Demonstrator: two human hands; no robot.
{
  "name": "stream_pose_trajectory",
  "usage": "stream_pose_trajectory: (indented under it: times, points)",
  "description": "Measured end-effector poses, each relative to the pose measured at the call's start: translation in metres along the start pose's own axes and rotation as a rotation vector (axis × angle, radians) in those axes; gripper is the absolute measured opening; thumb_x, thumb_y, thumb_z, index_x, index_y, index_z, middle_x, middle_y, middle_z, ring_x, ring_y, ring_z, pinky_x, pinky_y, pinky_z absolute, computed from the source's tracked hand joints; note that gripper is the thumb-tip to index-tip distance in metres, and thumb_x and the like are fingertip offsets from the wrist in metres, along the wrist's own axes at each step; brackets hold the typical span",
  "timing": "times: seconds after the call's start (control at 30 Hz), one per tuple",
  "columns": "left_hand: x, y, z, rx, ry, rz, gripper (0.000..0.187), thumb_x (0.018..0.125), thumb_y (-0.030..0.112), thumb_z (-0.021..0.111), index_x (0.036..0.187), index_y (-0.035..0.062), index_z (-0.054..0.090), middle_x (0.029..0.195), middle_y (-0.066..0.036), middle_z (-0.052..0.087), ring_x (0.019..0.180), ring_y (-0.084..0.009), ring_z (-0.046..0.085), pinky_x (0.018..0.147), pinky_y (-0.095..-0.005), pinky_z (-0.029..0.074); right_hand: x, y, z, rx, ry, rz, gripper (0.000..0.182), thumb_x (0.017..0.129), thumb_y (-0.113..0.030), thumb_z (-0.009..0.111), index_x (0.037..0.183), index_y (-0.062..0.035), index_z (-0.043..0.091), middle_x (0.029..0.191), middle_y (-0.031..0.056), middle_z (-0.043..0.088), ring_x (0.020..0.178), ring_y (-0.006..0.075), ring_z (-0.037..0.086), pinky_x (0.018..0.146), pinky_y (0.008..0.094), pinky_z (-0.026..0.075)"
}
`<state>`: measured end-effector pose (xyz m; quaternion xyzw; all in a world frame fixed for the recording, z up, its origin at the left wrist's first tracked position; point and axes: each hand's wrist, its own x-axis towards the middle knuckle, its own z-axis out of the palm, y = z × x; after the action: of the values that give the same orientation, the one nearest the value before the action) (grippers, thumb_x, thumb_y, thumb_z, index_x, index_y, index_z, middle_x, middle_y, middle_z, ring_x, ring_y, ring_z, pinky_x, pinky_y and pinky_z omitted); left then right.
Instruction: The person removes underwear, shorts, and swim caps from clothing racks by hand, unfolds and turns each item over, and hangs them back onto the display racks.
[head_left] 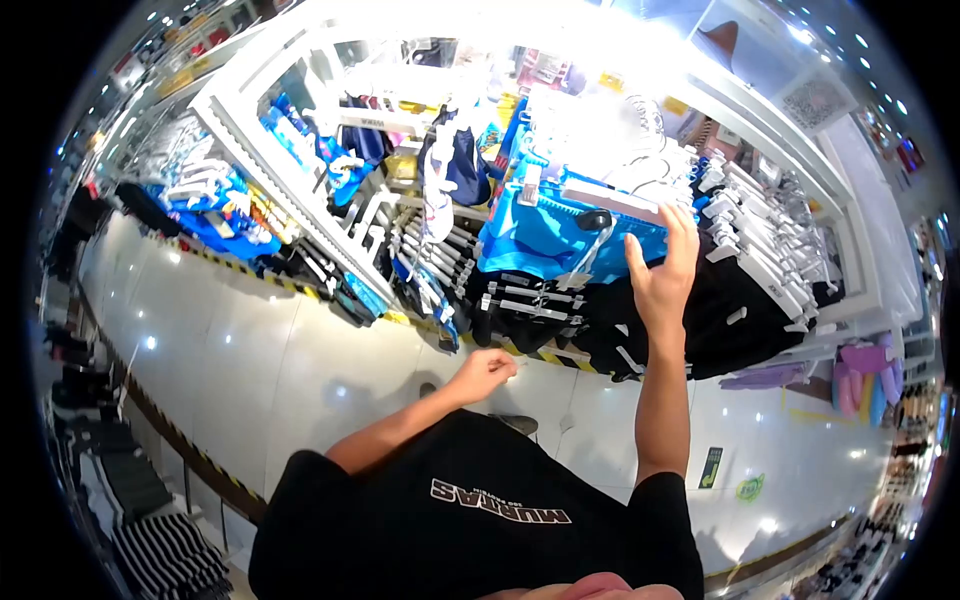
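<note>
Bright blue shorts (pixel 530 235) hang from a white hanger (pixel 610 195) at the front of the rack, with a dark tag and a pale strap on them. My right hand (pixel 665 275) is at their right edge. Its thumb stands apart from the fingers, and the fingertips reach the hanger's right end; whether they press on it is hard to see. Low in front of my body, away from the rack, my left hand (pixel 480 377) has its fingers curled together, and nothing shows in them.
Black garments (pixel 715 330) on white hangers fill the rack's right side. More clothes, including a navy piece (pixel 465 170), hang left of the shorts. Yellow-black tape (pixel 560 360) runs along the rack's base. Striped clothes (pixel 165 555) lie at lower left beyond the tiled floor (pixel 300 345).
</note>
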<state>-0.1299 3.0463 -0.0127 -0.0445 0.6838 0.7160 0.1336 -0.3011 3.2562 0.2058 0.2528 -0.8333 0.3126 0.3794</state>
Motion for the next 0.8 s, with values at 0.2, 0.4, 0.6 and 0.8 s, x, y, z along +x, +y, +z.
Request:
stream_pose_trajectory:
  times: [0.2, 0.4, 0.6, 0.8]
  points:
    - [-0.017, -0.016, -0.061, -0.081, 0.006, -0.054, 0.019, 0.095, 0.014, 0.064, 0.1, -0.0036, 0.065, 0.092, -0.008, 0.07, 0.078, -0.0131, 0.065, 0.071, -0.0263, 0.051, 0.019, 0.0, 0.025, -0.23, -0.041, -0.027, 0.04, 0.068, -0.004, 0.079, 0.105, -0.0049, 0.063, 0.105, 0.0114, 0.059, 0.1, 0.0328, 0.056, 0.088, 0.0402, 0.045]
    - [-0.021, -0.01, -0.103, -0.121, 0.02, -0.095, 0.019, 0.096, 0.015, 0.063, 0.101, -0.003, 0.066, 0.091, -0.008, 0.07, 0.078, -0.0132, 0.065, 0.072, -0.0263, 0.052, 0.021, -0.014, 0.028, -0.209, 0.026, -0.05, 0.035, 0.068, -0.005, 0.077, 0.099, -0.0058, 0.061, 0.097, 0.0107, 0.062, 0.099, 0.0323, 0.058, 0.098, 0.0461, 0.04]
    - [-0.014, 0.01, -0.138, 0.043, 0.109, 0.095, 0.043, 0.086, 0.021, 0.076, 0.118, -0.0028, 0.059, 0.102, -0.01, 0.067, 0.09, -0.016, 0.064, 0.078, -0.0287, 0.05, -0.009, -0.059, 0.0, -0.156, 0.069, -0.057, 0.034, 0.07, -0.006, 0.075, 0.101, -0.0086, 0.063, 0.1, 0.0095, 0.064, 0.099, 0.03, 0.061, 0.108, 0.0522, 0.034]
    - [-0.034, 0.071, -0.149, 0.339, 0.245, 0.461, 0.087, 0.076, 0.007, 0.077, 0.149, 0.0017, 0.028, 0.137, -0.019, 0.046, 0.129, -0.0309, 0.047, 0.105, -0.0398, 0.042, -0.07, -0.108, 0.009, 0.07, -0.09, 0.119, 0.03, 0.069, -0.009, 0.076, 0.098, -0.009, 0.068, 0.096, 0.0065, 0.066, 0.095, 0.0261, 0.063, 0.108, 0.053, 0.035]
